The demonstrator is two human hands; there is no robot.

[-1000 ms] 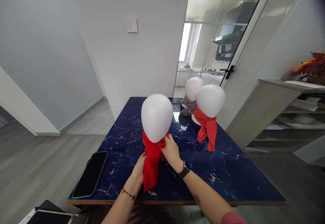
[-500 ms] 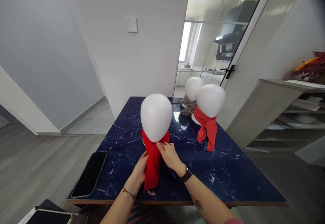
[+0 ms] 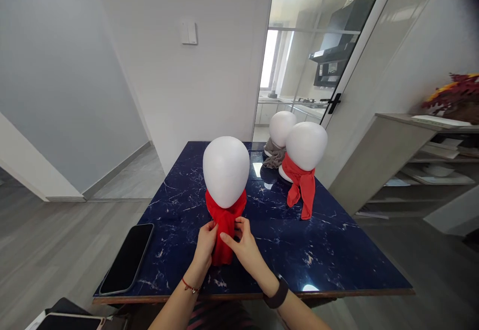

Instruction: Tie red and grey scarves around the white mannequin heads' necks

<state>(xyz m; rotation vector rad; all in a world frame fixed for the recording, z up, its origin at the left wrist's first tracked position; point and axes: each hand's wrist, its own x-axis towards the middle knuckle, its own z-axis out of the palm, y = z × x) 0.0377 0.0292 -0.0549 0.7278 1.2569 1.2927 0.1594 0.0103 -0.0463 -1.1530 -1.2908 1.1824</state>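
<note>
Red scarf (image 3: pixel 224 220) is around the neck of the nearest white mannequin head (image 3: pixel 226 170), its end hanging in front, over the marbled tabletop (image 3: pixel 307 250). Left hand (image 3: pixel 204 245): fingers pinch the scarf's left edge. Right hand (image 3: pixel 249 252): thumb over the scarf front, other fingers at its right edge; can't tell if they grip. Phone (image 3: pixel 127 260) at left; two more heads (image 3: pixel 307 145) at back right, one with coral scarf (image 3: pixel 307 195), one with grey scarf (image 3: pixel 275 155).
</note>
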